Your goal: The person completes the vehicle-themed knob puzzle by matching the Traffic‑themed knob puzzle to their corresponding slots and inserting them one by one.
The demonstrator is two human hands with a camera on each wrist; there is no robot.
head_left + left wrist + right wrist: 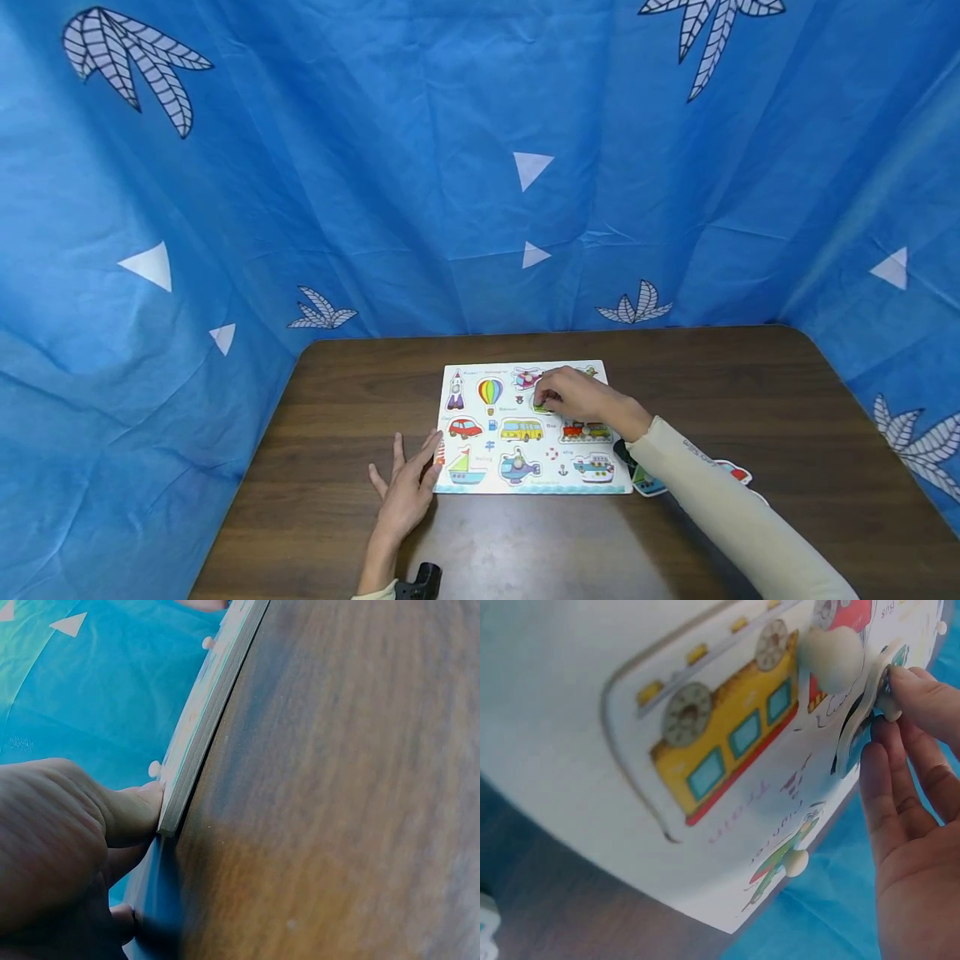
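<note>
A white wooden peg puzzle board (551,480) with vehicle pictures lies on the table. My right hand (576,395) is over its upper right part, thumb and fingers pinching the knob of a green-and-dark puzzle piece (853,741). That piece sits tilted against the board in the right wrist view, its picture mostly hidden by the fingers. My left hand (405,496) rests at the board's lower left edge, fingers spread. Close up, the left thumb (135,814) touches the board's corner. A yellow train-car picture (727,731) and a fighter piece (784,859) show near the right hand.
Loose puzzle pieces (649,485) lie right of the board, partly under the right forearm; a red-and-white one (735,472) shows beyond the sleeve. The brown wooden table (360,379) extends around the board. A blue patterned curtain (420,192) hangs behind and at both sides.
</note>
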